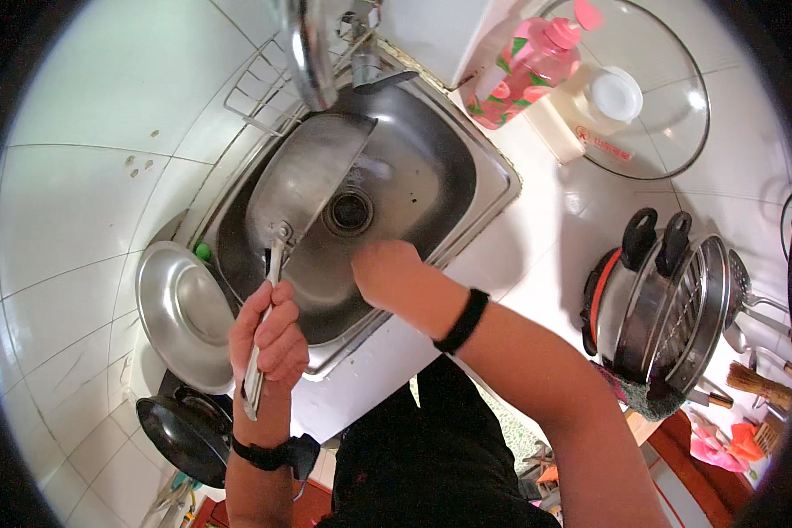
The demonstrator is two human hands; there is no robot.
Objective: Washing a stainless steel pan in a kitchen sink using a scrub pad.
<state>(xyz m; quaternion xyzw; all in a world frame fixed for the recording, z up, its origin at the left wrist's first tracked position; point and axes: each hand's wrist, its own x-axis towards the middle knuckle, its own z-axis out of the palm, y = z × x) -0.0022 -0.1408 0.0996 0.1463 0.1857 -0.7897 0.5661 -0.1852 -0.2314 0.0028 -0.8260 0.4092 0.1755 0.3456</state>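
Gripping 1 tilted pan (304,176) by handle (275,267) in left hand (275,339); can't tell for right hand (387,271), grasp hidden. Could twist, banging sink (497,192) ahead of hands, from slipping grip.

pan (308,167) at sink (436,167), handle (275,264) in left hand (275,339)

From the person's head, close above the sink (449,167), one wide fisheye view looks steeply down.

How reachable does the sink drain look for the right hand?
Probably yes: the sink drain lies uncovered just beyond the right hand; the long-handled metal pan held in the left hand sits to the drain's left.
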